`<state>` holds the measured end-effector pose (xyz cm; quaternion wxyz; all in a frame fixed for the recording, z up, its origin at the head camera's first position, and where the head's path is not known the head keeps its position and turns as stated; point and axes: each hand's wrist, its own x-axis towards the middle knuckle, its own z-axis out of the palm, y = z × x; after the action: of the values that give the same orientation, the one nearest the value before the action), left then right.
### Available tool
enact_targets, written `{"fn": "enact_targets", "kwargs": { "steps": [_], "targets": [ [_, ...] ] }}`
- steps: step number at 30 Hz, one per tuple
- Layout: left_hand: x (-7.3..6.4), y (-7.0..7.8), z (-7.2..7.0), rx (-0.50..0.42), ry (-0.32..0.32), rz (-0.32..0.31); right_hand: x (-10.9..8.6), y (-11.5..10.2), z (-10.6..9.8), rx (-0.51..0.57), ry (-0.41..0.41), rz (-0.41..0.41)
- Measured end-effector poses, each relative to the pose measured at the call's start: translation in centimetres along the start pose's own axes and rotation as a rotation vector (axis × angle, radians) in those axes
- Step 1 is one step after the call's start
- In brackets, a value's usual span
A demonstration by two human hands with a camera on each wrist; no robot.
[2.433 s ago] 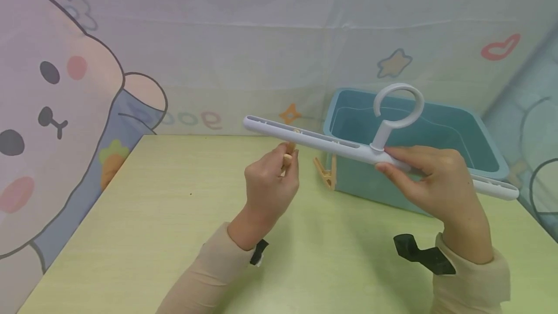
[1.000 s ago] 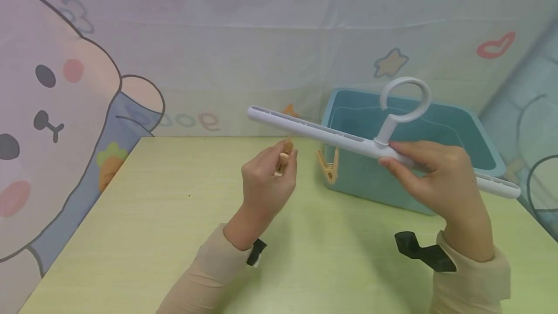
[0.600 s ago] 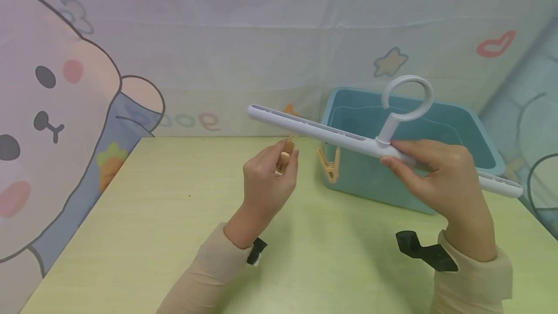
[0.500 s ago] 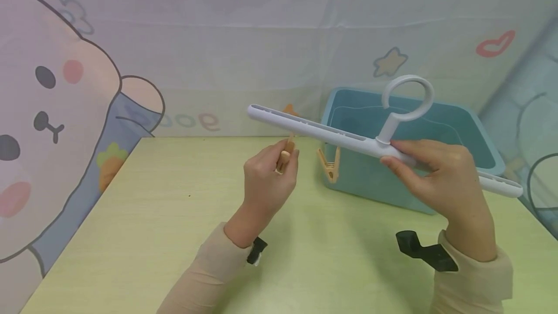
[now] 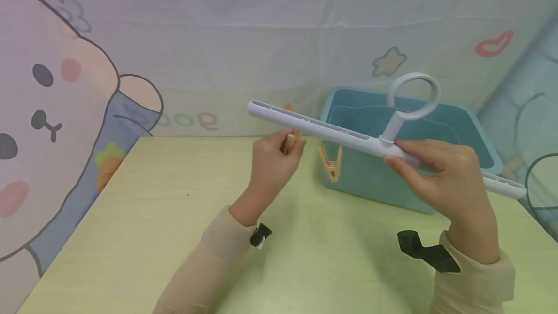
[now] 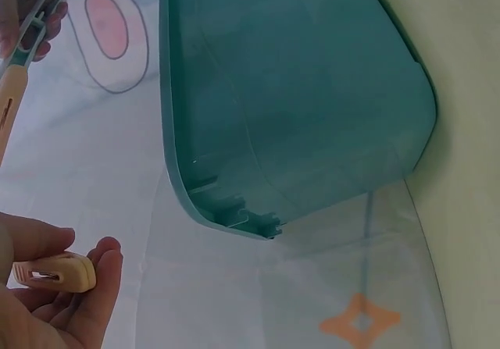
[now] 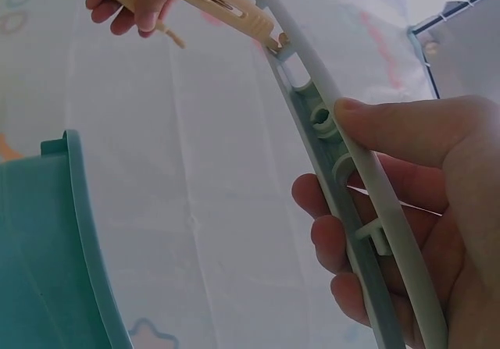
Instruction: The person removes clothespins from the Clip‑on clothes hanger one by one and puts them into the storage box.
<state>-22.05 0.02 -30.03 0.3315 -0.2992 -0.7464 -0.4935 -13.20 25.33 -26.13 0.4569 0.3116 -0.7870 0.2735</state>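
Note:
My right hand (image 5: 449, 173) grips a white hanger bar (image 5: 335, 133) just right of its round hook. The bar slants, with its left end higher. A beige clothespin (image 5: 333, 164) hangs beneath the bar, left of the hook; the right wrist view shows that hanging clothespin (image 7: 223, 5) joined to the bar's underside. My left hand (image 5: 274, 164) pinches a second beige clothespin (image 6: 58, 272) between thumb and fingers, close below the left half of the bar. Whether this clothespin touches the bar cannot be told, as the fingers cover much of it.
Behind the hanger, a blue-green plastic bin (image 5: 370, 176) stands at the back right of the pale yellow table (image 5: 144, 236). A printed cloth backdrop (image 5: 244, 62) hangs behind the table. Black straps (image 5: 427, 251) sit at both wrists.
My left hand dipped slightly from the bar, then has moved up and right with its clothespin turned. The hanger has risen a little and shifted right in my right hand.

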Motion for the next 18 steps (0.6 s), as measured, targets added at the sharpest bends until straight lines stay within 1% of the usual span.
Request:
{"fn": "enact_targets", "kwargs": {
  "steps": [2, 4, 5, 9, 10, 12, 13, 15, 16, 18],
  "targets": [
    [0.5, -0.1, 0.2, -0.008, -0.04, -0.065, 0.0, 0.0, 0.0, 0.001, 0.0, 0.002],
    [1.0, 0.0, 0.4, -0.032, -0.085, -0.145, 0.0, -0.1, -0.1, 0.002, -0.001, 0.006],
    [1.3, 0.1, 0.5, -0.054, -0.107, -0.195, 0.0, -0.1, -0.1, 0.004, 0.0, 0.007],
    [2.1, 0.2, 1.2, -0.154, -0.189, -0.427, 0.0, -0.1, -0.2, 0.005, 0.007, 0.008],
    [2.3, 0.2, 1.3, -0.179, -0.197, -0.476, 0.0, -0.1, -0.2, 0.006, 0.011, 0.008],
    [2.7, 0.2, 1.7, -0.234, -0.208, -0.539, 0.0, -0.2, -0.2, 0.008, 0.017, 0.008],
    [2.9, 0.1, 1.9, -0.256, -0.206, -0.554, 0.0, -0.2, -0.2, 0.011, 0.019, 0.009],
    [3.3, -0.1, 2.4, -0.318, -0.19, -0.55, 0.0, -0.2, -0.3, 0.016, 0.02, 0.009],
    [3.6, -0.2, 2.6, -0.336, -0.185, -0.531, -0.1, -0.2, -0.3, 0.018, 0.018, 0.009],
    [4.0, -0.3, 2.9, -0.342, -0.188, -0.49, -0.1, -0.3, -0.3, 0.02, 0.014, 0.009]
  ]
}}
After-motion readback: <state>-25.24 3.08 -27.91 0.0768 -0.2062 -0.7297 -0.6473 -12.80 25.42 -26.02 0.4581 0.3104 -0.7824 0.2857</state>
